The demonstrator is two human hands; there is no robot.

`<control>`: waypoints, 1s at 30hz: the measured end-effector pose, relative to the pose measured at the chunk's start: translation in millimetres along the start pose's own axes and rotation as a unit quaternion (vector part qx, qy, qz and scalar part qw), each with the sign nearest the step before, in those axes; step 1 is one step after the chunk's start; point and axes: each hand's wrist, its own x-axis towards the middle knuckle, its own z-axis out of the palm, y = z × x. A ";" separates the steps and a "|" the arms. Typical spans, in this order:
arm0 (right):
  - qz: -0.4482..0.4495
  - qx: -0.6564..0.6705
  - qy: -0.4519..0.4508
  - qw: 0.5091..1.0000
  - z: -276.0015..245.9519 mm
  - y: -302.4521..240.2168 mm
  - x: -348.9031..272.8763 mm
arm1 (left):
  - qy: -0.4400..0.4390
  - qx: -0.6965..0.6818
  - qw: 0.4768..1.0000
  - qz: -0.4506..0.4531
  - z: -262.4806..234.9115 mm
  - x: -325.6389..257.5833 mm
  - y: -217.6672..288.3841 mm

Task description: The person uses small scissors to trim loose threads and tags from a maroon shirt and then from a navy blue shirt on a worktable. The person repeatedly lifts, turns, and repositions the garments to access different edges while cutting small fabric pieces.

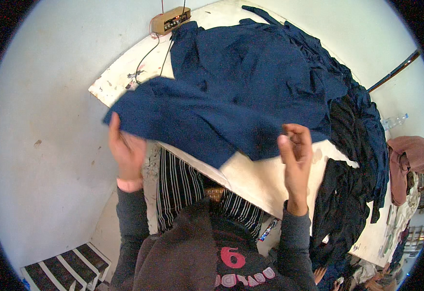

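Note:
A large navy cloth (250, 65) is spread over the white table, and its near part is lifted and blurred along the front edge. At the cloth's left corner my left hand (126, 151) grips the edge, thumb side up, with some fingers hidden behind the fabric. My right hand (296, 153) is raised at the right end of the lifted part. Its fingers are curled, with a gap between the thumb and the index finger, and no fabric shows between them. The cloth passes behind this hand.
The white table (265, 182) curves round in front of me. Dark garments (340, 203) lie heaped on its right, beyond them a clear bottle (395, 120) and a pinkish-brown cloth (406, 160). A wired box (170, 20) stands at the back left. Another person's hand (320, 274) shows at lower right.

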 end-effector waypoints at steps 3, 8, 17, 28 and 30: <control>0.024 -0.023 0.054 0.998 -20.8 -4.9 -8.8 | 0.123 0.178 0.976 -0.028 -50.2 22.5 15.5; 0.068 -0.100 0.064 0.991 -50.7 18.6 -38.3 | 0.174 0.405 0.896 0.048 -66.8 -33.1 -7.8; -0.076 -0.435 -0.170 0.881 -0.6 44.0 -17.6 | -0.052 0.814 0.566 0.118 4.0 -80.4 -47.5; -0.302 -0.405 0.055 0.861 -32.0 4.5 15.6 | 0.021 0.583 0.799 0.144 -9.0 -52.3 -110.3; -0.393 -0.400 0.081 0.824 -33.8 -19.5 19.3 | 0.015 0.444 0.896 -0.011 -1.2 -53.5 -105.5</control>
